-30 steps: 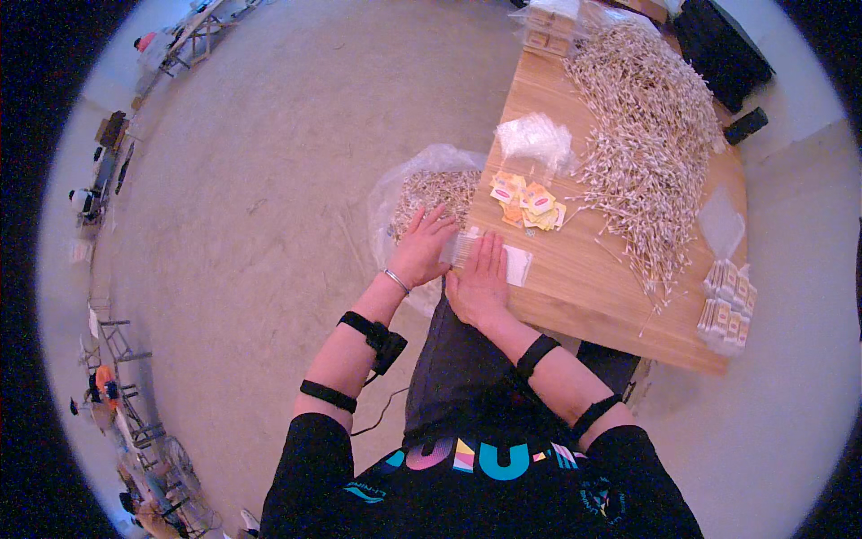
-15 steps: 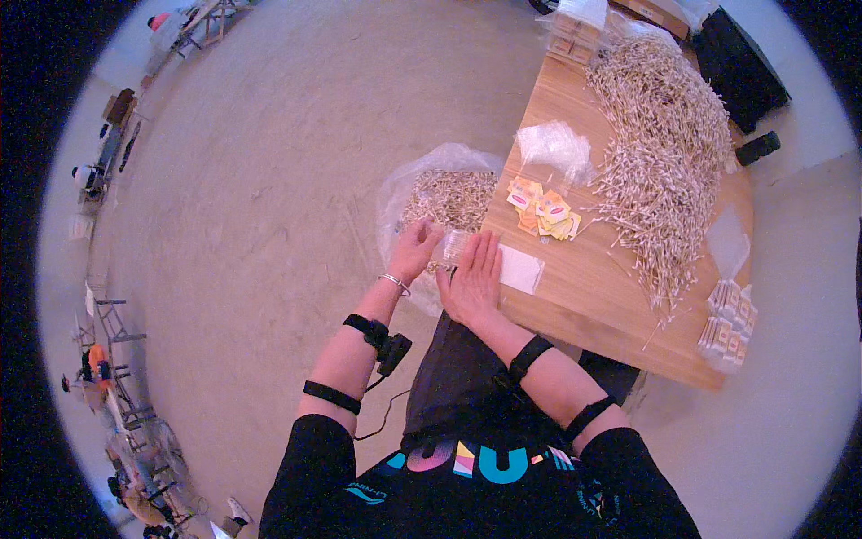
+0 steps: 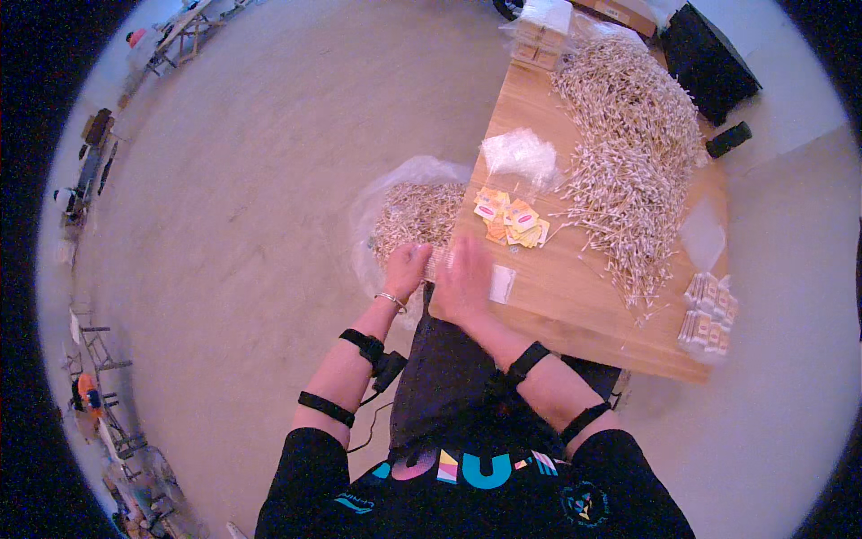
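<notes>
My left hand (image 3: 406,269) and my right hand (image 3: 463,280) meet at the near left corner of a wooden table (image 3: 584,296), holding a small clear packet (image 3: 440,263) of pale sticks between them. Just beyond the hands, a large clear plastic bag (image 3: 415,213) of the same pale sticks sits on the floor beside the table. A small white slip (image 3: 502,283) lies on the table right of my right hand.
A big heap of pale sticks (image 3: 633,153) covers the far table. Orange and yellow labels (image 3: 510,219) and empty clear bags (image 3: 521,154) lie near it. Filled packets (image 3: 709,314) are stacked at the right edge. Black objects (image 3: 709,49) sit beyond the table; stands line the left floor.
My hands have stayed together at the table corner while my head shifted slightly. The fingers of both hands have closed in around the small packet.
</notes>
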Tool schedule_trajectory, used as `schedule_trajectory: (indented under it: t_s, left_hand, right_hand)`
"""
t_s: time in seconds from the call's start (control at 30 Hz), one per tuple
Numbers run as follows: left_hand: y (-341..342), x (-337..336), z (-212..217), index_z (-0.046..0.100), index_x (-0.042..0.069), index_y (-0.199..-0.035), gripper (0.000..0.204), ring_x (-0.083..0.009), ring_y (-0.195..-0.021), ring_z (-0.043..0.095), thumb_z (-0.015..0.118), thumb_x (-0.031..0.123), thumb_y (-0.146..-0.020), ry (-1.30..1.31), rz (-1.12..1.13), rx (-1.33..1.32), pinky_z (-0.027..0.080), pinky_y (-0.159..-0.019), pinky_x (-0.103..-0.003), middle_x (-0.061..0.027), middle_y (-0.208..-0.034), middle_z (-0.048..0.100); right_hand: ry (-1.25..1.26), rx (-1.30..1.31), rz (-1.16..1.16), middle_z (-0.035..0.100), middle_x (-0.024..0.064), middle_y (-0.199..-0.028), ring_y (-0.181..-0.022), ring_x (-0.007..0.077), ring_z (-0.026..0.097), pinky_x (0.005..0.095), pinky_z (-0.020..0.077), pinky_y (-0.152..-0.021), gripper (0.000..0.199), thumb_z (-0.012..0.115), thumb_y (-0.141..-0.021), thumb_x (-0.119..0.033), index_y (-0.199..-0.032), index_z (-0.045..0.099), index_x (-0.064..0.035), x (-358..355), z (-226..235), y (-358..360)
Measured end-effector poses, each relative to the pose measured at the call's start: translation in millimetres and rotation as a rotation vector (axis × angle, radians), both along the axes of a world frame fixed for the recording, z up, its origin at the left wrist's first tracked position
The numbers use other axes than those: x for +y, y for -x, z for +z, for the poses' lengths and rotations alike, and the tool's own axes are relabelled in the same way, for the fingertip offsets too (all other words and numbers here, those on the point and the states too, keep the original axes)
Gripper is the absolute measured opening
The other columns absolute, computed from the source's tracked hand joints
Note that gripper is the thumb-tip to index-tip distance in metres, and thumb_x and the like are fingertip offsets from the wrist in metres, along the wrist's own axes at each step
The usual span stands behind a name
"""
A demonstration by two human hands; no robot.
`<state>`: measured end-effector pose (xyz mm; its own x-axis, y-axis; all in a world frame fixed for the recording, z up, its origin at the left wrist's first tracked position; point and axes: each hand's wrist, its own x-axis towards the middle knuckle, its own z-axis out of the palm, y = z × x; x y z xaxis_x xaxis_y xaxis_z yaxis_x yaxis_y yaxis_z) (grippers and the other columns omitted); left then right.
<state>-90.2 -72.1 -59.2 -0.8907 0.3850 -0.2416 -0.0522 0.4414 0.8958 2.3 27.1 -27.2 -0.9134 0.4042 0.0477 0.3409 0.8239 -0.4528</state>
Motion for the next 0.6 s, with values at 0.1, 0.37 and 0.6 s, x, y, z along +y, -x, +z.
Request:
schedule_trajectory:
  t_s: [0.1, 0.37, 0.6]
  left_hand:
    - [1, -3, -9, 0.057, -0.001, -0.073, 0.035, -0.0185, -0.062, 0.052, 0.055, 0.032, -0.084, 0.020, -0.022, 0.067, 0.042, -0.059, -0.034, -0.0101, -0.064, 0.057]
    - [4, -3, -31, 0.056, 0.001, -0.073, 0.032, -0.0129, -0.060, 0.047, 0.053, 0.030, -0.087, 0.046, -0.053, 0.163, 0.041, -0.056, -0.032, -0.0043, -0.062, 0.054]
    - [3, -9, -24, 0.058, -0.001, -0.072, 0.036, -0.0156, -0.061, 0.051, 0.053, 0.032, -0.086, 0.101, -0.026, 0.201, 0.042, -0.058, -0.035, -0.0087, -0.064, 0.059]
  right_hand:
    - [0.016, 0.076, -0.247, 0.035, 0.0194, -0.135, -0.126, 0.0360, 0.029, 0.0473, 0.0205, -0.105, 0.057, 0.054, -0.083, -0.031, -0.126, 0.038, 0.0023, 62, 12, 15]
    - [0.083, 0.034, -0.495, 0.057, 0.0149, -0.105, -0.101, 0.0295, 0.051, 0.0407, 0.0381, -0.089, 0.037, 0.067, -0.074, -0.025, -0.103, 0.059, -0.0030, 134, 17, 14]
    - [0.291, 0.137, -0.570, 0.063, 0.0143, -0.085, -0.077, 0.0288, 0.060, 0.0389, 0.0469, -0.070, 0.028, 0.066, -0.075, -0.020, -0.096, 0.061, -0.0015, 144, 11, 10]
